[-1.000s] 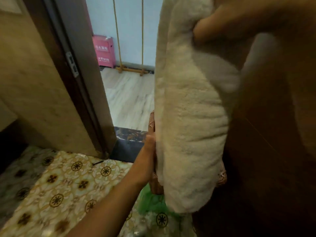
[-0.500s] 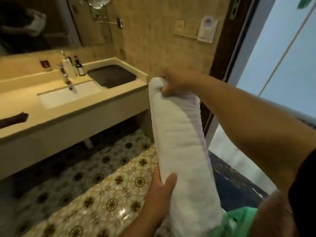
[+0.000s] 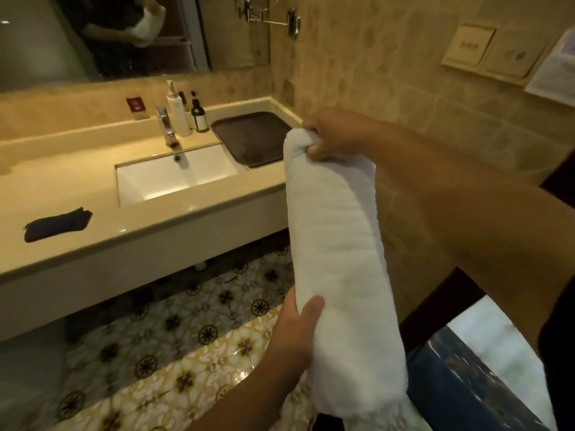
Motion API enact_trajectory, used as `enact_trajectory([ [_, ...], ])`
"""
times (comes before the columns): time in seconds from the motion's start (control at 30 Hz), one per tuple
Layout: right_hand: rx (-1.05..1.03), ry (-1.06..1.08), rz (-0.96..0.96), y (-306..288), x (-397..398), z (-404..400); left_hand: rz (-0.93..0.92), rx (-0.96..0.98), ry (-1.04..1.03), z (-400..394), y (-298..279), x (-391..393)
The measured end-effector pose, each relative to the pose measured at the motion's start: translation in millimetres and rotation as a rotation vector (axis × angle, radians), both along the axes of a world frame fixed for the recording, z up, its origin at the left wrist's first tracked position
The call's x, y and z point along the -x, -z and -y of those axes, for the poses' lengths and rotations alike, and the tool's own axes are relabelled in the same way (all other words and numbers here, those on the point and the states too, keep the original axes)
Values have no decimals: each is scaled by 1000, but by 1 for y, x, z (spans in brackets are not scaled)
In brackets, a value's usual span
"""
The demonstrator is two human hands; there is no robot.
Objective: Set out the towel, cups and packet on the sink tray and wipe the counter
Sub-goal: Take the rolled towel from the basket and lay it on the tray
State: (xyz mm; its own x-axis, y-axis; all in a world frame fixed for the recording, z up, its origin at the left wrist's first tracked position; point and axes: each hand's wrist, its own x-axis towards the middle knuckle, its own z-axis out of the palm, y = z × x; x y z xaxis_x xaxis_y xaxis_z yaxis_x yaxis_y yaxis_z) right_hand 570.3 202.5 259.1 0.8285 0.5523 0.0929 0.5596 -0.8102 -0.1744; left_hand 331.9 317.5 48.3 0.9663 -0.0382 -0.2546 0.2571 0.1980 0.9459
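A long white folded towel (image 3: 337, 259) hangs upright in front of me, held by both hands. My right hand (image 3: 334, 136) pinches its top end, and my left hand (image 3: 295, 328) grips its lower left side. Behind the towel's top, a dark empty tray (image 3: 249, 135) lies on the beige counter (image 3: 93, 194), right of the white sink (image 3: 174, 177). A dark cloth (image 3: 57, 223) lies on the counter's left part. No cups or packet are in view.
A faucet (image 3: 165, 127) and bottles (image 3: 183, 115) stand behind the sink, under a wall mirror (image 3: 102, 35). Patterned floor tiles (image 3: 174, 353) lie below the counter. A tiled wall with switches (image 3: 469, 46) is at the right, a doorway threshold (image 3: 460, 377) lower right.
My view has swung from the doorway to the sink counter and moved closer to it. Both hands kept hold of the towel throughout.
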Motion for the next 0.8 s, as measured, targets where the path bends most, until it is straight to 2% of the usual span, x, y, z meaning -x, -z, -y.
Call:
enact_trajectory([
  [0.4,36,-168,8,-10,-275,-10,66,5,-86,37,-15,-259],
  [0.57,75,-198,25,-4,-371,-39,98,21,-121,25,-15,-352],
  [0.8,128,-180,59,18,-524,-84,132,71,-71,-7,10,-505],
])
